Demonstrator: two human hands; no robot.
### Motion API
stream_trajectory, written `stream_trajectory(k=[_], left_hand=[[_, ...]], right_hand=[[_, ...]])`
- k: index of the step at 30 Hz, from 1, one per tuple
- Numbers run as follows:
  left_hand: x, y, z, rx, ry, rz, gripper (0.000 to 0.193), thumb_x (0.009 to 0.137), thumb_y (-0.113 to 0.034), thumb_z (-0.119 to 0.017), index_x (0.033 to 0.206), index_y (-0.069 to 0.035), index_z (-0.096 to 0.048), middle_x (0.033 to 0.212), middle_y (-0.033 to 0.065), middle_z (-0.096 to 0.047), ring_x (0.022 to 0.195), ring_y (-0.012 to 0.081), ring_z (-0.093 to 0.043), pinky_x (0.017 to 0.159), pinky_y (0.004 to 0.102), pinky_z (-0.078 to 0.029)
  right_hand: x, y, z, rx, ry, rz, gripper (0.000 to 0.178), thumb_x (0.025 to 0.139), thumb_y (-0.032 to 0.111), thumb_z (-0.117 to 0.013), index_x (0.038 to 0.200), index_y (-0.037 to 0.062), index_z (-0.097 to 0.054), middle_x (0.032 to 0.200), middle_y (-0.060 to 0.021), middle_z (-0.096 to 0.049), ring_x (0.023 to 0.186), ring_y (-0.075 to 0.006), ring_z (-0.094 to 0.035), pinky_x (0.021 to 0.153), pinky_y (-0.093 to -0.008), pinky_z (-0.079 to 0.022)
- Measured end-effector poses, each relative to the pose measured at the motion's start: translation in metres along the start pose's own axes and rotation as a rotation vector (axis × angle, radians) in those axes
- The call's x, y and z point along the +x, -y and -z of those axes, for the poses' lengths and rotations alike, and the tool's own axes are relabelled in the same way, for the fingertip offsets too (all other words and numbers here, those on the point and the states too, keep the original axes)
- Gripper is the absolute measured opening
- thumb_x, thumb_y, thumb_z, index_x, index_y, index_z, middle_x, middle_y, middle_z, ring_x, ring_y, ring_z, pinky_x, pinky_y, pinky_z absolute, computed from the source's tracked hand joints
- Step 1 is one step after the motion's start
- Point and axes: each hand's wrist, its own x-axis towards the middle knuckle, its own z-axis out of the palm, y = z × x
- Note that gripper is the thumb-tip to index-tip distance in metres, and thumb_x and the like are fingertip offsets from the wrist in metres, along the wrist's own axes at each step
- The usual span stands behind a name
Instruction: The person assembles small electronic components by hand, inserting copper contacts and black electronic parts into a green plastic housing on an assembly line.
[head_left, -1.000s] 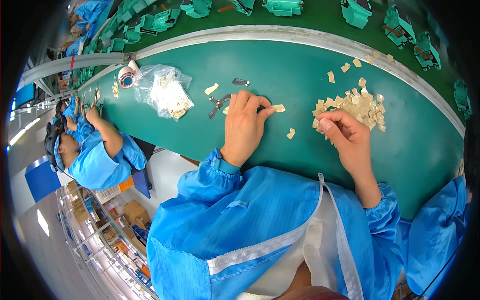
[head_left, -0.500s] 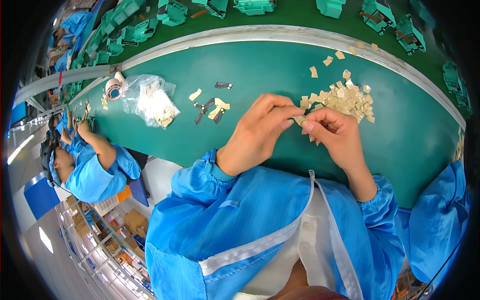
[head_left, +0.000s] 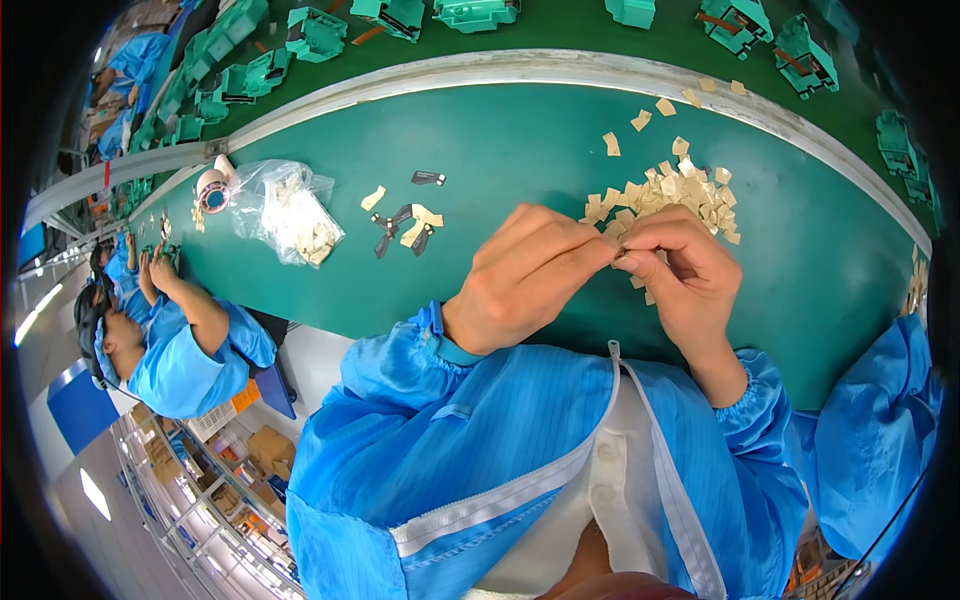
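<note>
One small tab (head_left: 622, 252), mostly hidden, is held at the near side of the beige pile (head_left: 703, 198); likely light, thin and bendable, best taken by its edges. Left hand (head_left: 530, 268), right hand (head_left: 690, 262): fingertips pinch together on it.

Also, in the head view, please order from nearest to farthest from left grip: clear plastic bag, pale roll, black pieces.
1. Black pieces: left of the left grip.
2. Clear plastic bag: farther left.
3. Pale roll: farthest left, beside the bag.
</note>
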Motion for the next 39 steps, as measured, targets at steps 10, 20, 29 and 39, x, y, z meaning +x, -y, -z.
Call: stream_trajectory(k=[10,20,29,39], left_hand=[[0.005,-0.014,-0.002,-0.095,-0.007,0.331,0.016,0.071,0.000,-0.069,0.087,0.000,-0.066,0.078,0.0064,-0.063,0.066,0.0193,-0.058,0.057,0.0287,-0.046],[0.011,-0.016,-0.003,-0.058,-0.061,0.330,0.012,0.071,0.000,-0.070,0.082,-0.001,-0.066,0.075,0.0066,-0.065,0.064,0.0192,-0.059,0.055,0.0283,-0.046],[0.013,-0.023,-0.003,-0.193,-0.015,0.385,0.011,0.075,0.001,-0.068,0.086,0.001,-0.067,0.077,0.0091,-0.066,0.064,0.0170,-0.058,0.057,0.0254,-0.045],[0.006,-0.024,-0.003,-0.662,0.036,0.757,0.012,0.082,-0.004,-0.064,0.091,0.003,-0.067,0.078,0.0079,-0.066,0.068,0.0106,-0.057,0.060,0.0226,-0.045]], right_hand=[[0.005,0.008,0.009,-0.494,-0.001,0.587,0.017,0.063,0.003,-0.074,0.078,0.0047,-0.068,0.078,-0.0053,-0.061,0.066,-0.0190,-0.058,0.054,-0.0255,-0.046],[0.008,0.004,0.010,-0.269,-0.135,0.356,0.021,0.060,0.006,-0.077,0.078,0.0069,-0.069,0.076,-0.0032,-0.057,0.067,-0.0178,-0.051,0.055,-0.0273,-0.040],[0.009,0.006,0.016,-0.635,-0.007,0.666,0.027,0.055,0.004,-0.072,0.082,0.0048,-0.071,0.078,-0.0033,-0.057,0.070,-0.0179,-0.052,0.056,-0.0266,-0.041],[0.010,0.003,0.022,-0.641,0.022,0.719,0.031,0.051,0.010,-0.067,0.081,0.0040,-0.070,0.078,-0.0036,-0.056,0.069,-0.0174,-0.051,0.054,-0.0252,-0.042]])
